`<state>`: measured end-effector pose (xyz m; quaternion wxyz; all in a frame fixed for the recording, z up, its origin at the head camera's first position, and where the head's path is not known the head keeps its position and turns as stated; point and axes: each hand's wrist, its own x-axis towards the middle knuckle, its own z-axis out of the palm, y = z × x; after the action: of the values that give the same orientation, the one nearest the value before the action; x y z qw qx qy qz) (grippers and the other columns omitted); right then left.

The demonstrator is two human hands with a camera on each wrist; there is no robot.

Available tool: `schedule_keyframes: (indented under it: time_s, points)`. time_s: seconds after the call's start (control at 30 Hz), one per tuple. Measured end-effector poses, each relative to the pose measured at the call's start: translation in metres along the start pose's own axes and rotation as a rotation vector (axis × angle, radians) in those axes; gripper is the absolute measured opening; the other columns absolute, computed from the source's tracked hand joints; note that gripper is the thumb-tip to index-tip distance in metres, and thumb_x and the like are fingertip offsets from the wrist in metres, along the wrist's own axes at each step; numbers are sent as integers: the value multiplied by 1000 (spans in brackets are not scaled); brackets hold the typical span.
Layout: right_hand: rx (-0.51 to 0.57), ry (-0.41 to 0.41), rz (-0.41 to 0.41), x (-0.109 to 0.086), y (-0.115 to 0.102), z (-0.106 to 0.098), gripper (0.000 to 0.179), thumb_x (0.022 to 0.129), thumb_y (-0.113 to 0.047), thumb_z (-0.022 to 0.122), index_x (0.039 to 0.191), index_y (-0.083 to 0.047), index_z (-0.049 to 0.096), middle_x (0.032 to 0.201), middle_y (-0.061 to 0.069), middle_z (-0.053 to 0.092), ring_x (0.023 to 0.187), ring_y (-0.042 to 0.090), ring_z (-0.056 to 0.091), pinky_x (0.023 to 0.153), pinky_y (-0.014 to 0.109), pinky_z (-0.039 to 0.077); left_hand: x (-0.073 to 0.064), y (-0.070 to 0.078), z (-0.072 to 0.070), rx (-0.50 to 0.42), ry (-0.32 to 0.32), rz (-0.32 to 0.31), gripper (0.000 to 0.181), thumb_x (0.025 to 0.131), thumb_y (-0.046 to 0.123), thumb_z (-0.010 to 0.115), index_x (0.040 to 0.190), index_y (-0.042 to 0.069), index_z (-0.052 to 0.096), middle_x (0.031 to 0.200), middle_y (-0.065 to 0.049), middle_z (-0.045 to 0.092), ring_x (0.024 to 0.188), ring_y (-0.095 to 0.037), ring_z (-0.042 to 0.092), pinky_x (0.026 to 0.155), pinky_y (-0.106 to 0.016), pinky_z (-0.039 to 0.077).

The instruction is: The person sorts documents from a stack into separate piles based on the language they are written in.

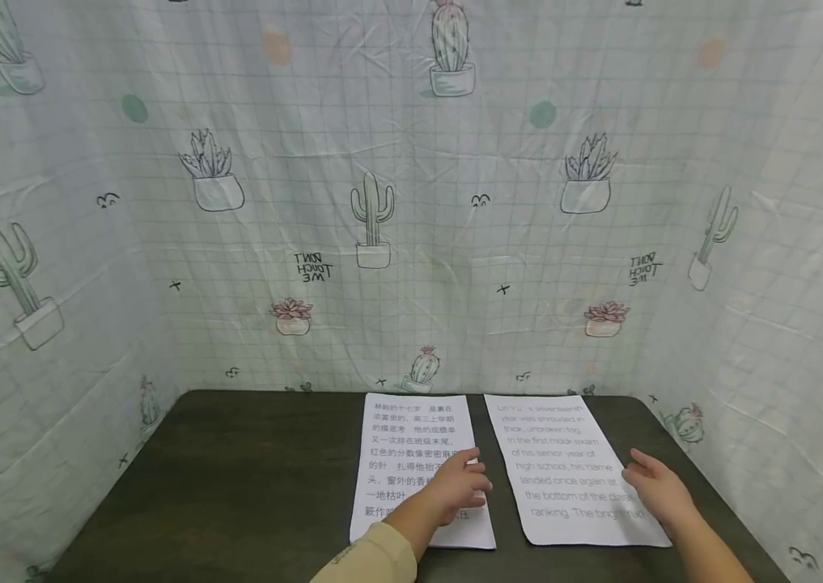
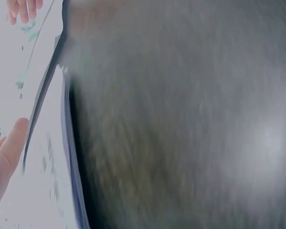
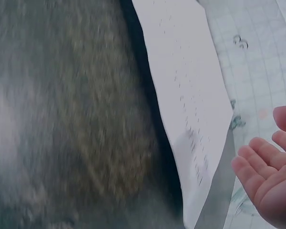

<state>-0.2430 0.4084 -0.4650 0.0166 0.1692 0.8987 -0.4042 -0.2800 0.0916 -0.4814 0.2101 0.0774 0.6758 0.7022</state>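
Observation:
Two white printed sheets lie side by side on a dark table. The left one, a stack of paper [image 1: 400, 437] with Chinese characters, shows a thick edge in the left wrist view [image 2: 52, 143]. My left hand [image 1: 456, 490] hovers over its right side, fingers spread and loosely bent, covering some of the text. To the right is the sheet of paper [image 1: 549, 453] printed in English, slightly tilted. My right hand [image 1: 659, 490] is at its right edge, fingers relaxed with nothing between them. In the right wrist view, the right hand's fingers [image 3: 262, 171] are loosely bent beside the paper [image 3: 186, 95].
The dark tabletop [image 1: 236, 478] extends to the left of the papers. A pale curtain [image 1: 411, 308] with cactus drawings closes off the back and both sides, meeting the table's far edge.

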Motion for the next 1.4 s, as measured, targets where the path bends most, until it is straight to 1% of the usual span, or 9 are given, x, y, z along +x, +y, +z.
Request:
schedule_keyframes:
  time_s: [0.17,0.27,0.43,0.57,0.8,0.97,1.07,1.3,1.4]
  points:
    - [34,-61,-34,1,-16,9,72,101,-29,44,150,12,11,148,41,22,136,55,30,107,60,38,0,3,-21,5,20,9,72,80,-3,60,147,-6,34,142,-32,46,119,-40,60,90,-45,57]
    - [44,-72,-55,3,-25,17,71,101,-29,43,150,12,11,148,42,21,136,56,29,108,60,37,-1,6,-35,21,32,8,72,81,-2,61,148,-5,33,144,-30,45,121,-41,58,92,-45,56]
    - [58,-87,-85,5,-38,31,70,101,-28,44,151,11,13,149,42,22,137,55,29,108,60,37,-1,10,-55,47,82,1,73,82,-1,61,149,-2,33,144,-28,46,123,-40,57,92,-44,56]
    - [62,-99,-105,6,-47,39,68,102,-26,43,152,10,14,150,41,22,138,54,29,108,59,38,-2,13,-70,52,107,6,73,82,-1,61,150,-1,33,145,-28,46,126,-41,54,93,-44,55]
    - [52,-103,-125,4,-64,57,64,101,-23,43,151,8,17,150,40,25,136,53,35,106,56,42,-12,19,-102,65,131,24,74,85,0,59,151,-4,27,149,-30,39,130,-44,50,99,-49,51]
    - [48,-111,-153,2,-75,70,63,101,-22,45,151,8,20,149,39,29,133,52,41,103,54,46,-19,23,-126,95,164,47,74,85,4,60,151,-5,26,150,-31,38,132,-45,47,100,-50,50]
    - [64,-119,-172,0,-81,77,63,100,-21,46,151,7,22,148,39,32,131,51,43,102,53,48,-24,25,-139,110,180,58,75,86,5,60,151,-6,24,150,-32,37,133,-45,46,101,-51,49]
    - [97,-134,-201,-4,-94,92,60,99,-18,48,150,6,27,146,37,37,129,50,47,99,51,50,-36,25,-170,104,172,86,75,89,4,56,152,-9,16,152,-35,29,134,-48,43,106,-56,43]
    - [112,-139,-216,-6,-100,99,58,99,-16,49,149,6,29,144,37,39,128,49,49,97,50,52,-41,25,-181,99,189,91,74,90,4,55,152,-9,16,152,-36,29,134,-49,42,106,-56,43]
